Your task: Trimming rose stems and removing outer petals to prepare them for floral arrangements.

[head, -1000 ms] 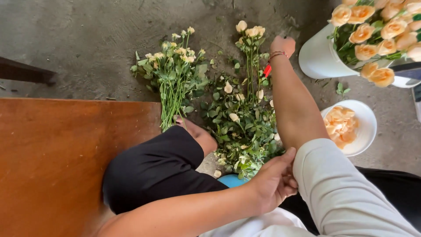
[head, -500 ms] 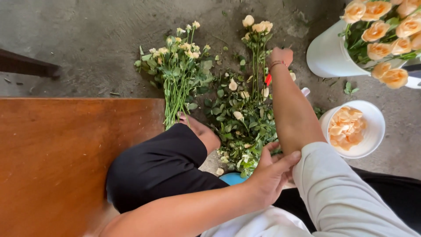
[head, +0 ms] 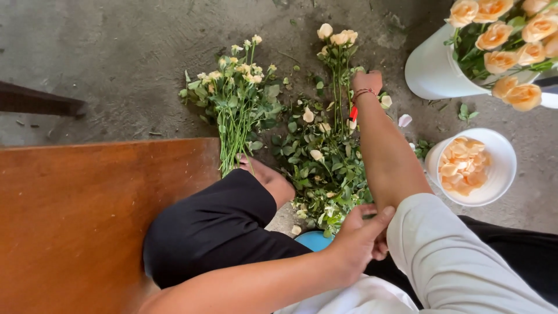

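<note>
Since the earlier frames, both hands are keeping nearly the same places; only the view is shifting slightly, so the flowers and buckets are sitting a little farther right and lower.

Right hand is reaching far out over the floor, wrist bent, fingers closed around a red-handled tool — only a small red part is showing below the wrist, so the tool's kind cannot be told. This hand is touching the stems of a small bunch of cream roses lying on the concrete, heads pointing far.

Left hand is resting near the body, fingers curled loosely against the right upper arm at the white sleeve, holding nothing.

A larger bunch of small cream flowers is lying to the left, well apart from the right hand. Between the two bunches and the knee, a heap of cut green leaves is covering the floor.

At far right, a white bucket is holding peach roses; nearer, a smaller white tub is holding loose peach petals. A brown wooden board is lying at near left.
</note>
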